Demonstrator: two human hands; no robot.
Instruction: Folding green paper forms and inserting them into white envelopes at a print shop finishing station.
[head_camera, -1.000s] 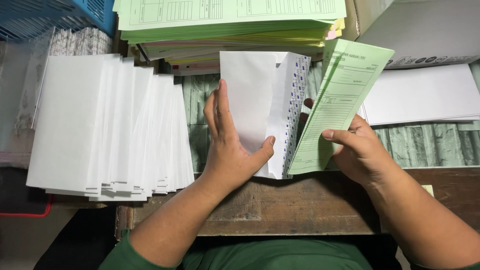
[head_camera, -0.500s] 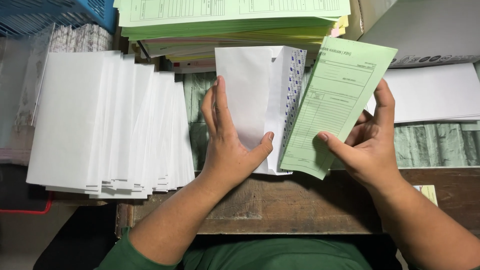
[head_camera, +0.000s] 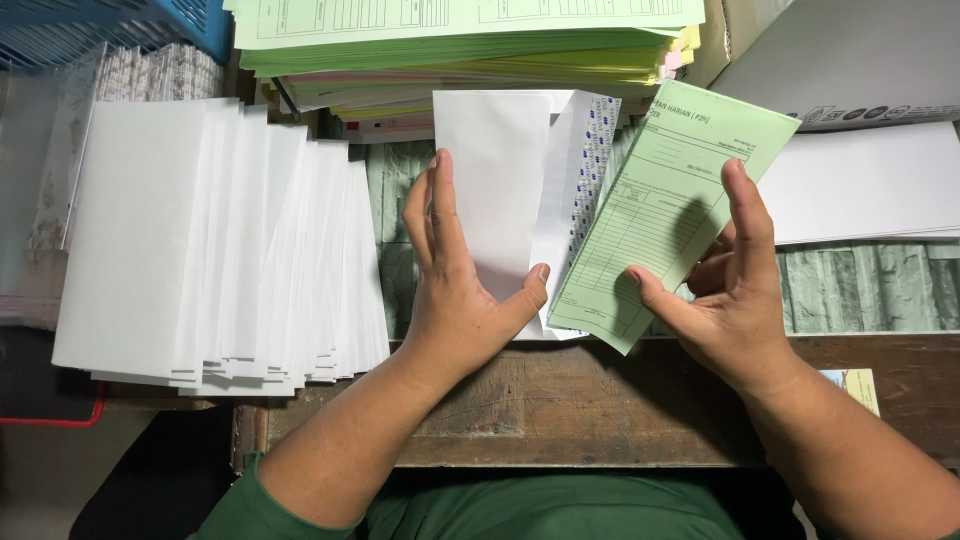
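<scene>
Envelope (head_camera: 495, 190), white and open-flapped, lies on the counter (head_camera: 600, 400) under my left hand (head_camera: 455, 290), whose grip is spread flat on it. My right hand (head_camera: 735, 300) pinches a green form (head_camera: 665, 200) just beside it. Fanned white envelopes (head_camera: 220, 250) sit left.

The light was soft and even and seemed to come from above. The white envelopes (head_camera: 215, 250) at the left of the frame were bright, almost washed out. The right hand (head_camera: 735, 300) threw a faint shadow on the green form (head_camera: 660, 200). The bottom corners were dim. Everything was sharp, without blur.
</scene>
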